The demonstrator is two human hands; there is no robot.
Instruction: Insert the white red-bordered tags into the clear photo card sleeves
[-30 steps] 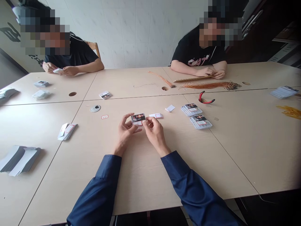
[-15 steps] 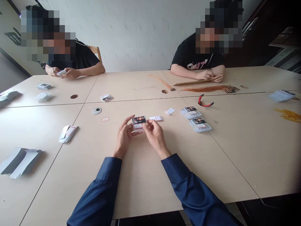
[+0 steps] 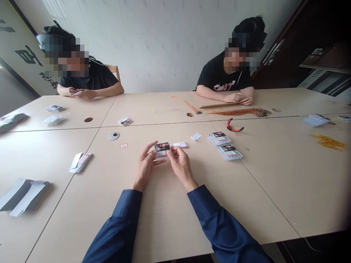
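Between my two hands is a small flat clear packet [image 3: 162, 147] with a black printed label and a white, red-edged sticker. My left hand [image 3: 145, 164] grips its left side, fingers bent around the edge. On its right side my right hand [image 3: 179, 164] pinches it, the thumb resting over the front. Just beyond my right hand lies a small pile of white labels [image 3: 181, 145]. A white folded card [image 3: 196, 136] is farther right. Two stacks of similar packets, a nearer one [image 3: 230, 152] and a farther one [image 3: 219, 138], sit to the right.
Red-handled pliers [image 3: 235, 126] lie beyond the stacks, near bundled orange wires [image 3: 241, 112]. White card piles [image 3: 80, 162] and grey-white strips [image 3: 26, 195] are at left. Across the table [image 3: 164, 226] sit two people, one at left [image 3: 100, 78], one at right [image 3: 212, 75].
The view has tilted slightly up, so the table's things appear lower. Both my hands keep their hold on the packet, with little change in grip.
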